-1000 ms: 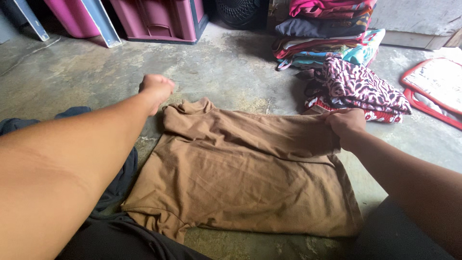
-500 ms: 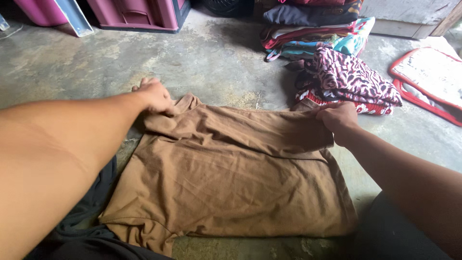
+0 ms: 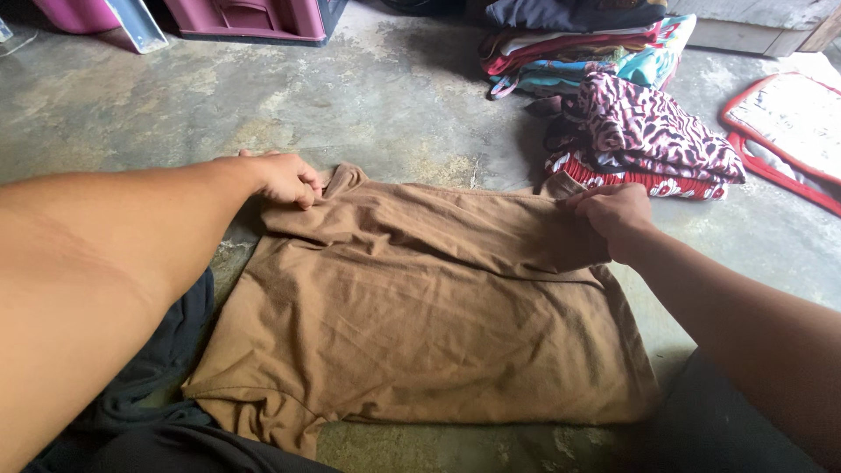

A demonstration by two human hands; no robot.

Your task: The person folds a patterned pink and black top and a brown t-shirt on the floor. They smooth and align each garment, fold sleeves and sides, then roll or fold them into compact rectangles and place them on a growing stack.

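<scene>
Brown cotton T-shirt (image 3: 420,324) lies flat on the concrete floor (image 3: 394,105) at frame centre; left hand (image 3: 285,180) and right hand (image 3: 618,215) each grip its upper edge pinched shut. The fold is best kept level and taut.

maroon bin (image 3: 254,16) and red-edged mat (image 3: 788,131), cut by frame edges

The shirt (image 3: 420,324) I hold is plain brown. Beside it lies a pink-and-black animal-print cloth (image 3: 653,131) over red patterned fabric (image 3: 648,181); the mat (image 3: 784,123) has red edging, the floor (image 3: 263,96) mottled grey.
</scene>
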